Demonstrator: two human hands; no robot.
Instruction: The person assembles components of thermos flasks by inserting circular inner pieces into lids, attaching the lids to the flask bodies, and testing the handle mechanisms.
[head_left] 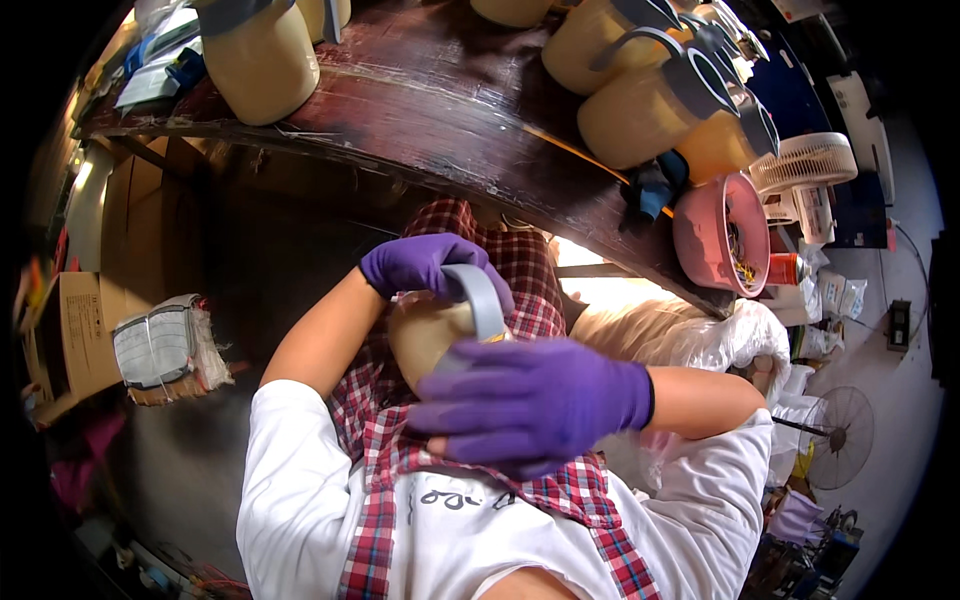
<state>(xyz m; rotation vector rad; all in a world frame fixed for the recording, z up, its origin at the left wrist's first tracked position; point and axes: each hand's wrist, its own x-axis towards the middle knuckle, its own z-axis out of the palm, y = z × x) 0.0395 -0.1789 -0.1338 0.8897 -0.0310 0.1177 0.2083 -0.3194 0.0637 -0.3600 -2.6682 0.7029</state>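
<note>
A beige jug (420, 338) with a grey handle (482, 300) is tilted in front of my body, above my checked apron (525, 262). My left hand (440, 268), in a purple glove, is closed around the jug's far end beside the handle. Over the near end lies my right hand (540, 405), gloved the same way. Its fingers are stretched out to the left and slightly blurred. That hand hides the near end of the jug, so I cannot see whether it touches the surface there.
Ahead is a dark red wooden table (430, 120). A similar jug (262, 65) stands at its left, and several more (640, 115) crowd its right. A pink basket (712, 235) sits at the right edge near a small fan (805, 165). Cardboard boxes (90, 325) and a tied bundle (160, 345) are left.
</note>
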